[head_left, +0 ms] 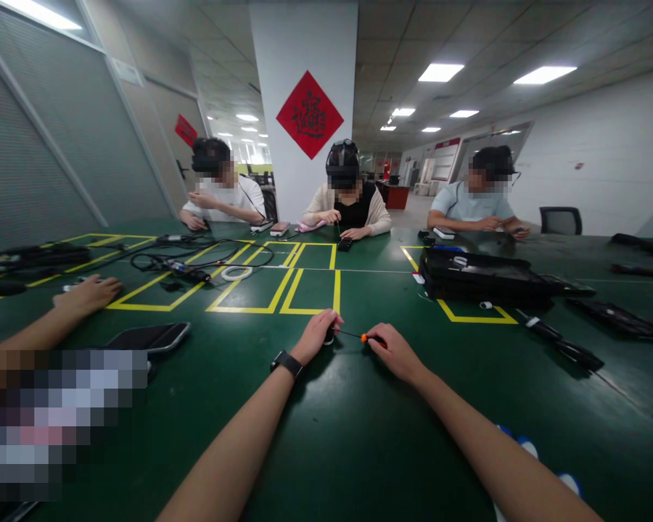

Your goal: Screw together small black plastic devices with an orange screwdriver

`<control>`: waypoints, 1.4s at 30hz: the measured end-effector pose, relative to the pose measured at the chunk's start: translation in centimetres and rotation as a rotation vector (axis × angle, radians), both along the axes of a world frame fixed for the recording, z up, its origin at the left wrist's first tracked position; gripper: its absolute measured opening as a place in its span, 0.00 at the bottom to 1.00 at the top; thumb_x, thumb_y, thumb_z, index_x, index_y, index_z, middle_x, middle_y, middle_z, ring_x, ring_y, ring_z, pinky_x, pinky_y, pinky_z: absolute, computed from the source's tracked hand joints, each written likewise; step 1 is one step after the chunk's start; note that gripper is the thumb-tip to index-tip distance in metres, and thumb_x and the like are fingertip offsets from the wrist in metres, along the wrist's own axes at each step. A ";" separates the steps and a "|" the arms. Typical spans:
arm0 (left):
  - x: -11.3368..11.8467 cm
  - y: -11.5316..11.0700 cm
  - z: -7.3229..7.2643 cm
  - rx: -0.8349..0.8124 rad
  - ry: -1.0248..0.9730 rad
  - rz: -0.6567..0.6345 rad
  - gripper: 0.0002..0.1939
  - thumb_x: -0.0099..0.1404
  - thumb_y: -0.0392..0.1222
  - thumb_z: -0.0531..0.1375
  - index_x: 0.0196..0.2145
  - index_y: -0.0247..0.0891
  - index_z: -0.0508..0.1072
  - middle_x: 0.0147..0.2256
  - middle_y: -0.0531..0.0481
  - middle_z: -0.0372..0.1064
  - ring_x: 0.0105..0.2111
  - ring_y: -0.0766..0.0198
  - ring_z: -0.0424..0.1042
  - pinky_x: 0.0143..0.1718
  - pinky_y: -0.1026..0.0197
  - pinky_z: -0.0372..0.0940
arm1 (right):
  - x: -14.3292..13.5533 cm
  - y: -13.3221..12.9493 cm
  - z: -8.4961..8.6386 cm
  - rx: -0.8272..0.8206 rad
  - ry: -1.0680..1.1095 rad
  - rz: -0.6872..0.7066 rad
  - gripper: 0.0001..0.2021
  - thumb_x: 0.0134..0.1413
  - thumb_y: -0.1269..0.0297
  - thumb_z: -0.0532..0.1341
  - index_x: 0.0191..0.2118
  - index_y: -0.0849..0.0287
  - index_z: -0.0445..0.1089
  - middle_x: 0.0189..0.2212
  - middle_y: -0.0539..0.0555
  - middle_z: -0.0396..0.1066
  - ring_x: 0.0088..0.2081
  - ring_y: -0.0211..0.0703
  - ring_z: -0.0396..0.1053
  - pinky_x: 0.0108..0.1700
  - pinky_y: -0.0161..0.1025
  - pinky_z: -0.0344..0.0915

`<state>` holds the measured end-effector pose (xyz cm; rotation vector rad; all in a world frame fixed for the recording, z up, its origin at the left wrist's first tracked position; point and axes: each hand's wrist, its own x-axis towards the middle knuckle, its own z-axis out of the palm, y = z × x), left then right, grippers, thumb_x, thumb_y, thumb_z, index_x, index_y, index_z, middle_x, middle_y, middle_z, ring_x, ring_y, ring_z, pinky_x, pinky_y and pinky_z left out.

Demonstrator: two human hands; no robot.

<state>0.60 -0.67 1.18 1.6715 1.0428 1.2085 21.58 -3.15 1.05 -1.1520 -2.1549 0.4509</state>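
Observation:
My left hand (318,336), with a dark watch (286,364) on its wrist, is closed around a small dark object (329,336) with a pale base, on the green table (326,449). To its right, my right hand (392,351) grips a screwdriver (364,338) with an orange collar and a dark handle. The thin shaft lies nearly level and points left toward the object. Whether its tip touches the object is hidden by my left fingers.
Yellow tape rectangles (310,311) mark the table ahead. A black bag (484,279) lies at the right, with cables (563,344) before it. Coiled cables (188,270) and a white ring (236,273) are at the left. Three people sit opposite; another person's arm (48,319) rests left.

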 end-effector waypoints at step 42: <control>-0.2 0.5 -0.5 0.050 0.003 -0.030 0.20 0.63 0.50 0.43 0.29 0.34 0.68 0.25 0.51 0.64 0.27 0.67 0.64 0.32 0.63 0.59 | -0.1 -0.3 -0.4 -0.014 0.056 -0.062 0.14 0.50 0.65 0.57 0.45 0.58 0.64 0.39 0.55 0.65 0.40 0.41 0.63 0.45 0.41 0.59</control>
